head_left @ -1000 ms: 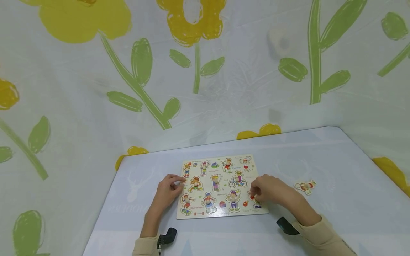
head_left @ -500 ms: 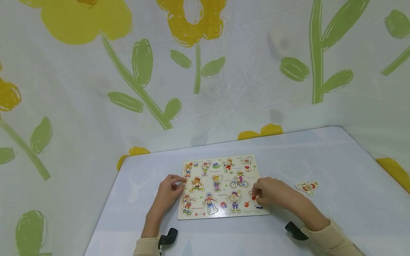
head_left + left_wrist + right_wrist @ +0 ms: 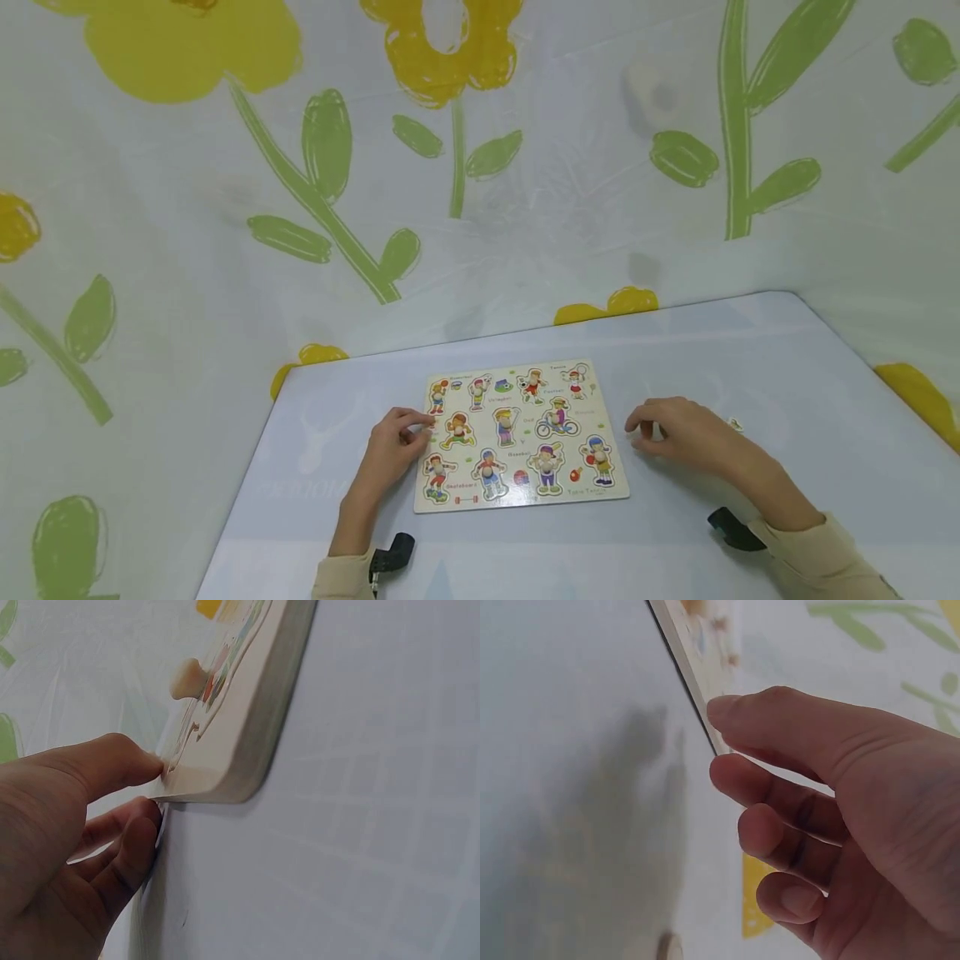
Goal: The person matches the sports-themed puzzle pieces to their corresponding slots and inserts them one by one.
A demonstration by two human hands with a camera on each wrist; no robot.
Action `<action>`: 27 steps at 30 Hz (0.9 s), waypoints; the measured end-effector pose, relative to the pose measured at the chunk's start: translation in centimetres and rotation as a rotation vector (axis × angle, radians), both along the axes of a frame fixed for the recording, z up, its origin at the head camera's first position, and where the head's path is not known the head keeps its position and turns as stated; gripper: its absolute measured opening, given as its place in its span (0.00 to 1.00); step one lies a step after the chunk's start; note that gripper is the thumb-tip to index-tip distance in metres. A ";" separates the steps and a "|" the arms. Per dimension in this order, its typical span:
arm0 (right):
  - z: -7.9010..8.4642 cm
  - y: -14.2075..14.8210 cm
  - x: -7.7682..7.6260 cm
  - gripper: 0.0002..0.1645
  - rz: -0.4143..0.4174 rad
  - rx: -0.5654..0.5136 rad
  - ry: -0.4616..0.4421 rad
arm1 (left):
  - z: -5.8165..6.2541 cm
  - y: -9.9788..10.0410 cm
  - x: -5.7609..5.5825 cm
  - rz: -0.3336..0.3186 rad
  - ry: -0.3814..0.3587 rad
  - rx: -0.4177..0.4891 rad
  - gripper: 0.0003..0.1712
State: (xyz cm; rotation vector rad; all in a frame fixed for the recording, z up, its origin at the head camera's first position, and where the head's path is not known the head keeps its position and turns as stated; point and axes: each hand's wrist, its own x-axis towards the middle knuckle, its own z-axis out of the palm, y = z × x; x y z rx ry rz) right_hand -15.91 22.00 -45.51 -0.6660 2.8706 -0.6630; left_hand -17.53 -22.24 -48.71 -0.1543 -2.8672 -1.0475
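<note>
A wooden knob puzzle board [image 3: 487, 442] lies flat on the table, filled with pieces shaped like sports figures. My left hand [image 3: 394, 437] pinches its left edge; in the left wrist view the thumb [image 3: 124, 761] is on the board's top and the fingers are at its side. Off the right edge, my right hand [image 3: 675, 429] hovers with loosely bent fingers and holds nothing. The table-tennis figure piece [image 3: 598, 461] sits at the board's lower right. Beyond the right wrist a loose puzzle piece [image 3: 736, 425] shows only a small part, the rest hidden by the hand and forearm.
A pale table [image 3: 525, 554] bears the board. Behind it hangs a white curtain [image 3: 562, 208] printed with yellow flowers and green leaves. Each wrist wears a black camera mount, such as the left mount [image 3: 393, 552].
My right hand has let go of the table-tennis figure piece and moved right, off the board, now covering most of the loose piece. My left hand has stayed at the board's edge.
</note>
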 end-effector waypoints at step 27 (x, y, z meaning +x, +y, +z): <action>0.8 6.1 -0.9 0.09 -0.030 -0.063 -0.138 | -0.1 0.0 0.0 0.006 0.002 0.003 0.10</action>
